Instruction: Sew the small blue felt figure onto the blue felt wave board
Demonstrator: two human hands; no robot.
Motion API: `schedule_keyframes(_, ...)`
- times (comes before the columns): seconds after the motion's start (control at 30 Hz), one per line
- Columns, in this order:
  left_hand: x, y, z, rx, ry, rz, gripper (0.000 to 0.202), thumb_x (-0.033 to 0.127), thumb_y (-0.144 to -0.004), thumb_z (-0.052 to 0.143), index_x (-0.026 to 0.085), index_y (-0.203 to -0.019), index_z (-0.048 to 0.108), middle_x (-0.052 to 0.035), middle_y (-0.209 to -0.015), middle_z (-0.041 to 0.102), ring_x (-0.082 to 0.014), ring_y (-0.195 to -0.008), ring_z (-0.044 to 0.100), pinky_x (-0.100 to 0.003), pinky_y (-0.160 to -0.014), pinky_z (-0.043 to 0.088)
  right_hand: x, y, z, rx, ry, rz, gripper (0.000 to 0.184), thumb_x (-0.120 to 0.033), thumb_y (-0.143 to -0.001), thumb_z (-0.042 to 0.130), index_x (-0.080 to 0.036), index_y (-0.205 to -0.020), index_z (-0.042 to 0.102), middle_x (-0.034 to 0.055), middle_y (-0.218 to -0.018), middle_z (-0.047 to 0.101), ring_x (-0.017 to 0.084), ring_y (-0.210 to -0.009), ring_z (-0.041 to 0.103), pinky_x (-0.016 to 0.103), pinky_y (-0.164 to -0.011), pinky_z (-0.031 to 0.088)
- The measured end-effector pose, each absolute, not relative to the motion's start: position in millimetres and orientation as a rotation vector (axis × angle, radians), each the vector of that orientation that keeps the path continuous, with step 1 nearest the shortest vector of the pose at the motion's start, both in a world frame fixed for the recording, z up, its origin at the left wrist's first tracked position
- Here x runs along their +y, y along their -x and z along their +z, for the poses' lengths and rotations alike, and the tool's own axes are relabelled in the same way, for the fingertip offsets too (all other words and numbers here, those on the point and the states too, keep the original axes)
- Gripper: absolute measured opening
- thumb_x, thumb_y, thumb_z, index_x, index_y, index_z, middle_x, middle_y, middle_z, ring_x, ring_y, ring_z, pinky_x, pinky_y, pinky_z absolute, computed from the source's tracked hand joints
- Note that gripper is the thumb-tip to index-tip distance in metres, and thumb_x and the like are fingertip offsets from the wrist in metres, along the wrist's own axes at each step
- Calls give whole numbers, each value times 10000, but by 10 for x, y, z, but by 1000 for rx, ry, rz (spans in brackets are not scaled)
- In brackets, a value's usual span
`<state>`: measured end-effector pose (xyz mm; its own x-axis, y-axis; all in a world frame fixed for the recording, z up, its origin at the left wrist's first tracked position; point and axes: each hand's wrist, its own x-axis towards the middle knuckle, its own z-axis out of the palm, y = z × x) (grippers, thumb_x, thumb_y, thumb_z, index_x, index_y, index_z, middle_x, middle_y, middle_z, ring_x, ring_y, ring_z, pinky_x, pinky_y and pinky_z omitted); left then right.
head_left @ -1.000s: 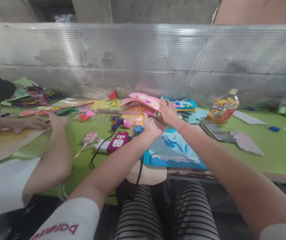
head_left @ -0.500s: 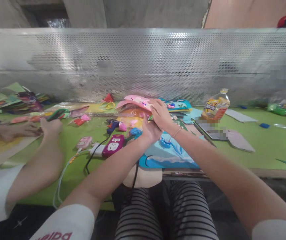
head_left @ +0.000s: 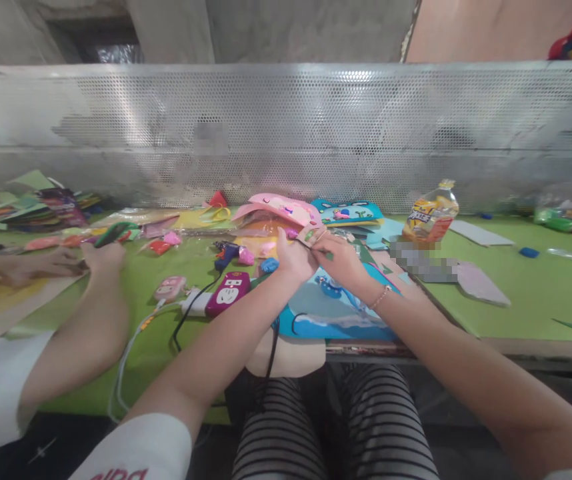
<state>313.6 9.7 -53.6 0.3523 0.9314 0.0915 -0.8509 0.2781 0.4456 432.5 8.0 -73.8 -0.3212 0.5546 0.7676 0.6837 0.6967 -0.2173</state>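
My left hand (head_left: 297,261) is held palm up over the blue craft sheet, thumb apart, its other fingers partly hidden behind my right hand. My right hand (head_left: 342,261) pinches a thin dark stick (head_left: 307,246) whose tip points at the left palm. A small green piece (head_left: 309,235) shows by the fingertips; which hand bears it I cannot tell. Under the hands lies the blue sheet (head_left: 339,325) with a raised blue clay figure (head_left: 327,287). Just behind are a pink decorated sheet (head_left: 279,205) and another blue decorated sheet (head_left: 353,211).
To the left lie a glue gun (head_left: 226,253), a magenta power socket (head_left: 229,293), a pink charger (head_left: 170,288) and cables. A co-worker's hands (head_left: 103,257) work at far left. A bottle (head_left: 431,215) stands at right; a perforated metal panel (head_left: 276,133) bounds the table's back.
My right hand has come off the left palm, shifted right and down, and now shows a thin dark stick in its fingers. The left palm is more exposed.
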Motion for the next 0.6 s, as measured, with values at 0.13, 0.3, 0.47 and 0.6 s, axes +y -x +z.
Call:
schedule_keyframes(0.13, 165, -3081, -580, 170, -451, 1223, 734, 721, -800, 182, 142, -1036, 566, -206, -1196, 574, -315, -1109, 559, -481, -855, 466, 45, -4396, -693, -1999, 951, -203, 155, -163, -806, 542, -188, -808, 695, 63, -868, 694, 198, -853, 623, 334, -816, 473)
schedule_keyframes(0.3, 199, -3070, -566, 152, -336, 1292, 694, 692, -816, 180, 134, -962, 566, -217, -1147, 585, -313, -1044, 596, -467, -811, 481, -68, -4503, -586, -2127, 1017, -217, 183, -190, -844, 521, -168, -865, 702, 73, -888, 699, 197, -871, 615, 330, -826, 462)
schedule_keyframes(0.47, 241, -3083, -590, 198, -298, 1313, 623, 665, -826, 218, 146, -840, 564, -173, -914, 643, -279, -878, 641, -392, -708, 502, -2, -4370, -417, -2195, 1066, -365, 308, -193, -917, 368, -138, -879, 668, 103, -943, 658, 208, -947, 561, 341, -902, 405)
schedule_keyframes(0.6, 221, -3110, -604, 172, -330, 1328, 576, 626, -846, 247, 171, -794, 596, -102, -771, 644, -224, -787, 639, -338, -695, 500, 251, -4039, -296, -2157, 1171, -437, 343, -165, -929, 287, -96, -1094, 580, 142, -1140, 585, 227, -1101, 476, 353, -954, 354)
